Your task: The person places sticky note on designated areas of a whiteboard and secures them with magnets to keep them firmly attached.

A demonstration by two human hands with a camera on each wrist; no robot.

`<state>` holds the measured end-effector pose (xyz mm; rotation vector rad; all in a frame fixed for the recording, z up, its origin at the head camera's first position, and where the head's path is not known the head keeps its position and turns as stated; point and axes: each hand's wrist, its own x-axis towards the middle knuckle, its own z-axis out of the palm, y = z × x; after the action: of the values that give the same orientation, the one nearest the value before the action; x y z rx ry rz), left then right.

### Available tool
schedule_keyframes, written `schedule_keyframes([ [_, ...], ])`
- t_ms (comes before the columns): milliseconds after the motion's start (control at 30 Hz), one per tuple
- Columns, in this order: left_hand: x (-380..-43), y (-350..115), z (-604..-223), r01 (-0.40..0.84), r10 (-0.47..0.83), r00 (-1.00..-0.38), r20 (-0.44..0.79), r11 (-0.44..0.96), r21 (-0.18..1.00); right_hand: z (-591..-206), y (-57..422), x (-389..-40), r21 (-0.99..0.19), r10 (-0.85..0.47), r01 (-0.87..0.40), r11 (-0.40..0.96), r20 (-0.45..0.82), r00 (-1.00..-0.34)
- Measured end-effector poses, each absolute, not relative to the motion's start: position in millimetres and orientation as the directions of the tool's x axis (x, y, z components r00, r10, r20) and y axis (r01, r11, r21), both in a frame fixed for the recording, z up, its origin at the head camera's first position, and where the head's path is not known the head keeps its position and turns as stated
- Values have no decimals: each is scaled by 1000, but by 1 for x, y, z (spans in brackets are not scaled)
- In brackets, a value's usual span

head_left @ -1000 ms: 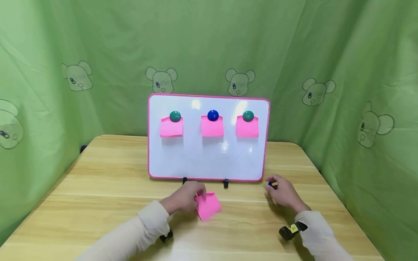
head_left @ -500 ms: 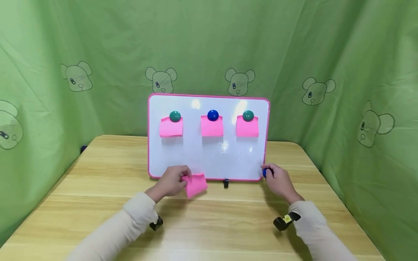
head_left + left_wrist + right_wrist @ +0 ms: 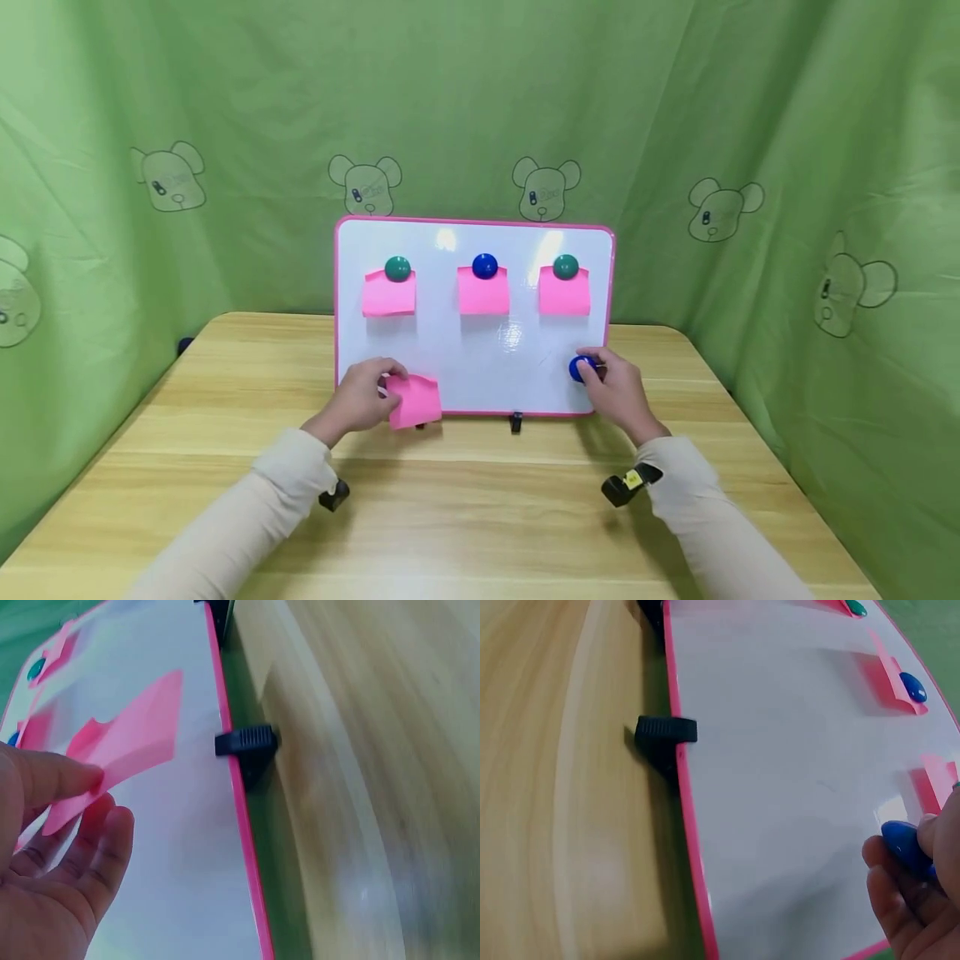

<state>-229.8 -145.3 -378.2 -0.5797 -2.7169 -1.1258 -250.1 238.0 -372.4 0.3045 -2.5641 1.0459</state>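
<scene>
My left hand (image 3: 366, 395) pinches a pink sticky note (image 3: 415, 402) by its left side, thumb on one face, in front of the lower left of the whiteboard (image 3: 480, 367). The left wrist view shows the note (image 3: 139, 735) bent and held off the board's surface. In my right hand (image 3: 621, 390) a round blue magnet (image 3: 581, 368) is held between thumb and fingers, near the board's lower right corner. Along the board's upper part, three pink notes hang under magnets: a green one (image 3: 397, 268), a blue one (image 3: 485, 266) and another green one (image 3: 566, 267).
The pink-framed board leans upright on black stand feet, one of them (image 3: 516, 422) below its bottom edge. It stands on a wooden table (image 3: 465, 517). A green curtain (image 3: 450, 83) with mouse-head drawings surrounds the table. Black cameras sit on both wrists.
My left hand has carried the pink sticky note up and left, from the table to the board's lower left. My right hand has lifted the blue magnet up and left, to the board's lower right.
</scene>
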Motion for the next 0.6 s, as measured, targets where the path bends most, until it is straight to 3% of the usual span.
schedule_keyframes([
  [600,-247,-176,-379,313,192,-949,249,649,694,-368,186,-272,-646,-99,-333,687,372,-923],
])
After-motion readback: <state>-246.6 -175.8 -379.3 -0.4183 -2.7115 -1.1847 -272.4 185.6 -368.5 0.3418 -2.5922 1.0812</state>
